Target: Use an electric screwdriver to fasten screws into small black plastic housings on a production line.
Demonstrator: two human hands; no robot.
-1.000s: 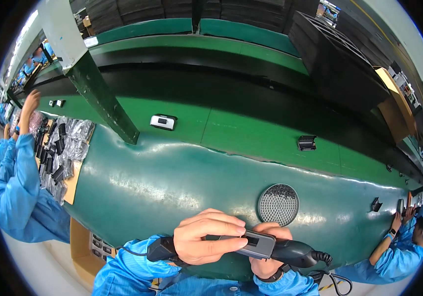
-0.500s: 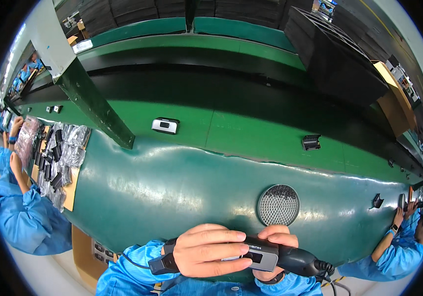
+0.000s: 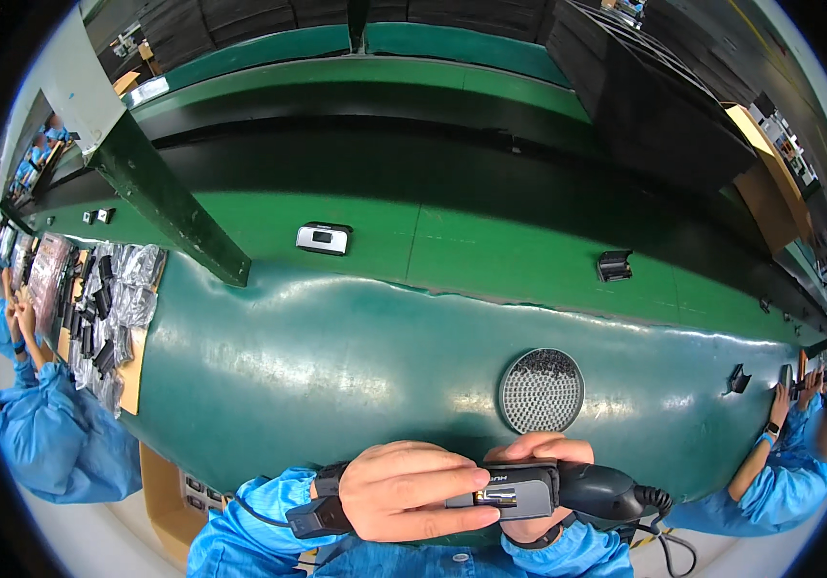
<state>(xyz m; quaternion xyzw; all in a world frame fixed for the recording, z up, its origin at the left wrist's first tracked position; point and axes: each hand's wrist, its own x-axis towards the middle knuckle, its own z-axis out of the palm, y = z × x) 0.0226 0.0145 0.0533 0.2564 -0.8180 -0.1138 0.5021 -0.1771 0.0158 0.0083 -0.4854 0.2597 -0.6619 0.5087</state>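
Note:
Close to my body, both hands hold a small grey-and-black device (image 3: 527,493) with a rectangular window in its grey face. The fingers of my left hand (image 3: 413,491) lie together across its left end. My right hand (image 3: 541,449) grips it from behind and along its top right, with part of that hand hidden. Right beside the device is a dark rounded body (image 3: 599,489) with a coiled cord (image 3: 653,497); how my right hand bears on it is hidden. Beyond my hands stands a round tray (image 3: 543,390) of small dark parts.
A similar grey device (image 3: 324,238) and a black open part (image 3: 615,266) rest on the green strip (image 3: 452,246). Another black part (image 3: 738,379) lies right. A slanted green post (image 3: 177,207) stands left, near bagged parts (image 3: 120,308). Co-workers in blue sit at both sides.
The device has tilted in my hands and moved slightly right; its window, dark before, now shows something bright. The dark corded body has shifted right and up a little.

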